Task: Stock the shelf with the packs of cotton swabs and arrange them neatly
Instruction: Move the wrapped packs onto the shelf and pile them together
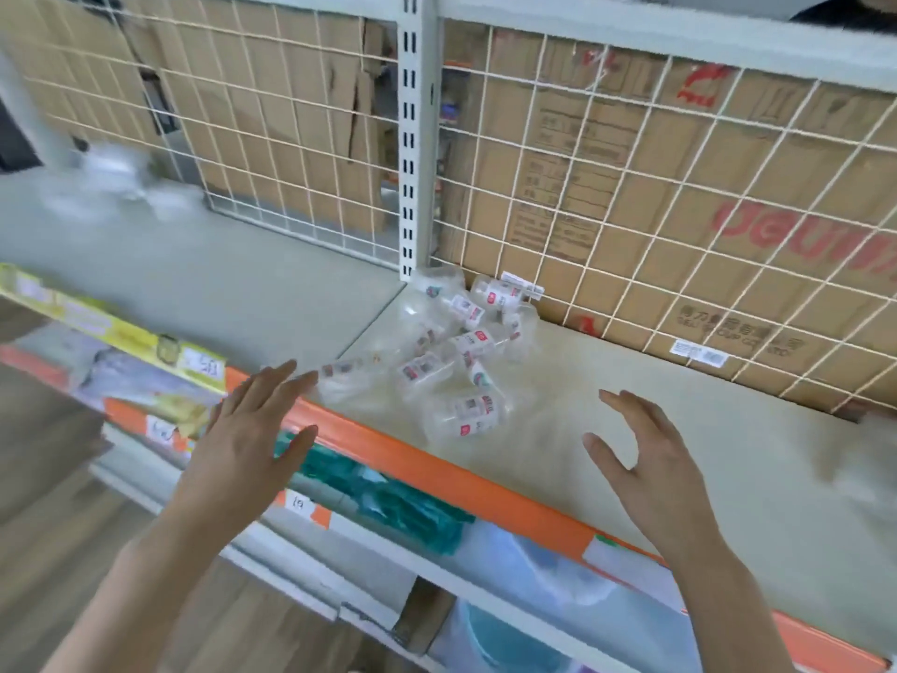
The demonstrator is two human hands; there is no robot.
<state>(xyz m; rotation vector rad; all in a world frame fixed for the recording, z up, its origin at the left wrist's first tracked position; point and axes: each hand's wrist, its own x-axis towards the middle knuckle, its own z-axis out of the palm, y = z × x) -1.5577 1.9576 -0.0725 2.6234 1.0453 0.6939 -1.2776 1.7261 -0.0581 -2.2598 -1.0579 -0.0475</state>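
both hands are raised nearest the lens, empty. white wire mesh [631, 196] backed by cardboard boxes [606, 153] closes off the rear of the beige shelf [704, 454]; a slotted grey post [412, 138] is set behind the heap, and teal goods [403, 507] are stocked below the orange edge strip [437, 471]. packs of cotton swabs [451, 361] are heaped loosely at mid-shelf. the straight fingers of the left hand [252, 429] are just beside the front-left pack; the right hand [645, 459], spread and relaxed, is apart to the right. clear rounded plastic with white-and-red labels is seen.

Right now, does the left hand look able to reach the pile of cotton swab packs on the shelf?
Probably yes. The left hand is open, its fingertips right beside the nearest pack of the pile, and nothing on the shelf blocks the way.
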